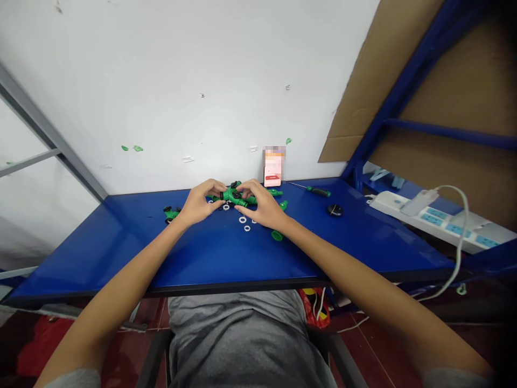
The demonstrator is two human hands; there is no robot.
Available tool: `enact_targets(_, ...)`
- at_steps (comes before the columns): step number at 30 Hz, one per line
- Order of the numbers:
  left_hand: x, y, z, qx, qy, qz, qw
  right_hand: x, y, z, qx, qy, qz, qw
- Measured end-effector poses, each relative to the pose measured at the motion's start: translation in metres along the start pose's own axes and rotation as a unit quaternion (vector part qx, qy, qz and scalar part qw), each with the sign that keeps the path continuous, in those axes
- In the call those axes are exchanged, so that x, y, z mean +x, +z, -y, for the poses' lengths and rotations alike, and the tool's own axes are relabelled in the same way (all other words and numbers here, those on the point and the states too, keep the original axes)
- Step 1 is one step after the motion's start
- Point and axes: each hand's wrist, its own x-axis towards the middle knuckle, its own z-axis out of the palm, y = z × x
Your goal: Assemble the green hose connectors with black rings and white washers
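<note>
Left grip (197,202): narrow, fingers curled over the left end of the fitting, holding it.
Right grip (262,203): narrow, fingers curled over the right end, holding the same fitting.
Held item: a green plastic hose fitting (239,197) with black parts on top, raised slightly in both my grips above the far middle of the desk, near the wall.
Desk: a glossy blue desk (121,240) with a dark front edge, running across my view.
Small parts: white ring washers (242,219) lie scattered just in front of and under my grips.
Left of my grips: a second green fitting with black parts (172,213) lies on the desk, near my left grip.
Right of my grips: a loose green connector (278,226) lies just beside my right grip, and a black round cap (335,210) sits farther out.
Back of desk: a green-handled screwdriver (319,191) lies along the far edge, and a pink-and-white card (272,168), partly blurred, stands against the white wall (181,81).
Far right: a white power strip (428,218) sits on a lower shelf beside the desk, with a white cable (460,231) looping from it.
</note>
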Motion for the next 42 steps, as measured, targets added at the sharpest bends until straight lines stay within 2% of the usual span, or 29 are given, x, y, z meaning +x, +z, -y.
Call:
enact_targets(3, 0.001, -0.002, 0.006, 0.008, 0.012, -0.024, 1.000, 0.001, -0.002, -0.002, -0.001, 0.015, 0.002, 1.000)
enact_targets(7, 0.001, -0.001, 0.010, -0.008, -0.010, -0.022, 1.000, -0.001, -0.001, -0.003, 0.004, 0.025, 0.007, 1.000)
enact_targets(16, -0.001, 0.005, -0.001, 0.026, -0.009, -0.019, 0.999, 0.000, -0.001, 0.005, 0.054, 0.039, -0.048, 0.997)
enact_targets(24, -0.001, 0.004, 0.000, -0.014, -0.066, -0.047, 0.997, 0.002, -0.003, 0.018, 0.081, 0.032, -0.071, 0.994)
enact_targets(29, 0.000, 0.003, -0.005, -0.011, -0.040, -0.073, 0.996, 0.003, -0.003, 0.018, 0.093, 0.035, -0.099, 0.990)
enact_targets(34, 0.001, 0.002, -0.007, -0.025, -0.032, -0.073, 0.997, 0.002, -0.002, 0.014, 0.103, 0.056, -0.110, 0.987)
enact_targets(38, 0.000, 0.004, -0.006, -0.038, -0.035, -0.057, 0.997, 0.002, -0.003, 0.017, 0.079, 0.019, -0.116, 0.990)
enact_targets(42, -0.004, 0.012, -0.003, -0.049, -0.032, -0.076, 0.995, 0.000, -0.001, 0.020, 0.028, -0.044, -0.096, 0.994)
